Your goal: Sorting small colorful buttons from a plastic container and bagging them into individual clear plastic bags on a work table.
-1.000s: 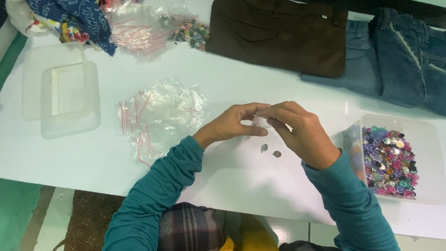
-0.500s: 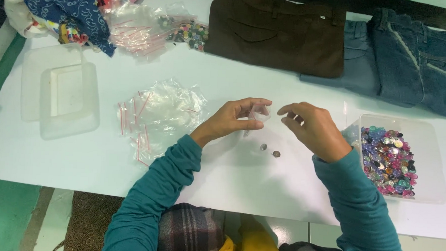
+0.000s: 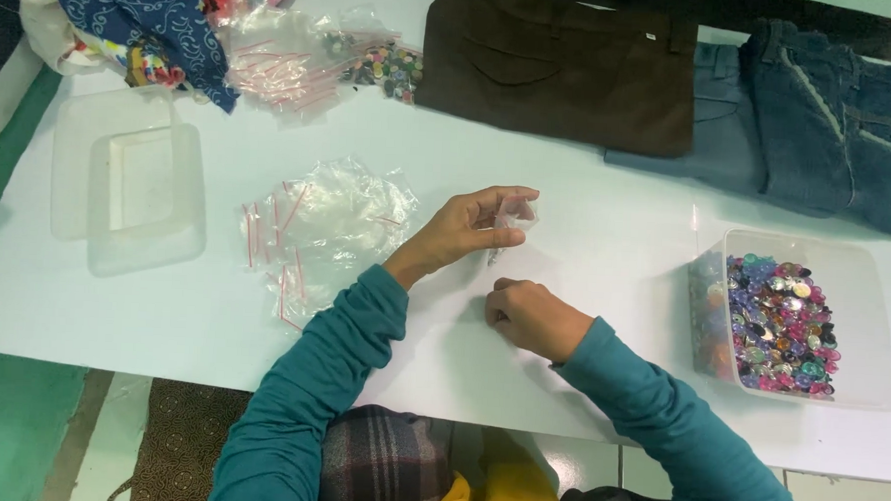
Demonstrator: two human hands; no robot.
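Note:
My left hand (image 3: 467, 226) holds a small clear zip bag (image 3: 515, 215) between thumb and fingers, a little above the white table (image 3: 606, 238). My right hand (image 3: 525, 314) rests on the table just below it, fingers curled down over the spot where two small buttons lay. Those buttons are hidden under the hand, so I cannot tell whether it grips them. A loose pile of small clear zip bags (image 3: 321, 230) with red seals lies left of my left hand. A clear tub of colourful shiny buttons (image 3: 788, 321) stands to the right.
A clear empty tub with its lid (image 3: 133, 182) sits at the left. Brown trousers (image 3: 564, 60) and blue jeans (image 3: 821, 127) lie along the far edge. More zip bags and buttons (image 3: 319, 60) and patterned cloth (image 3: 140, 12) are at the far left.
My right hand has left my left hand and dropped to the table over the two small buttons. My left hand keeps the small bag raised.

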